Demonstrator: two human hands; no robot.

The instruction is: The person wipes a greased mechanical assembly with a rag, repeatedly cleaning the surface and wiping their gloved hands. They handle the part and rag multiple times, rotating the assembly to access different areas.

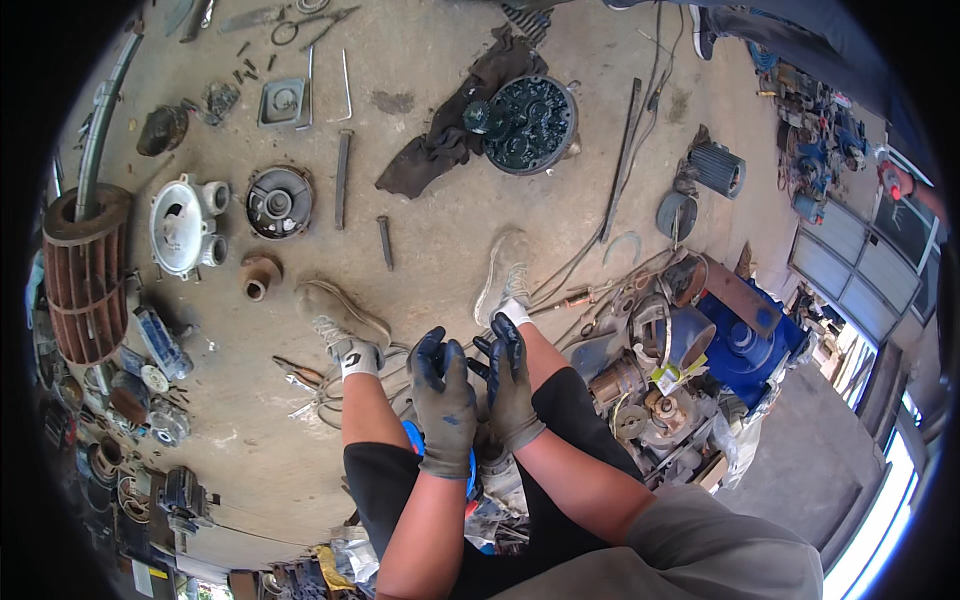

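My left hand [443, 400], in a grey glove with dark-stained fingers, is raised in front of my knees. Its fingers are loosely bent and apart, and nothing shows in them. Close beside it, my right hand [512, 390] wears a matching glove, its fingers loosely extended toward the left hand. A narrow gap separates the two, with no object visible there. On the floor left of my left hand lie pliers [300, 372] beside a looped cable. Beyond my shoes are a flat metal bar [343, 180] and a bolt [385, 243].
A round part coated in dark green [540, 125] rests by a dark rag [415, 165]. At left are a silver housing [168, 228], a round cover [279, 203] and a rusty finned cylinder [85, 290]. A blue machine [745, 335] and piled parts crowd the right. Another person's leg [790, 35] shows top right.
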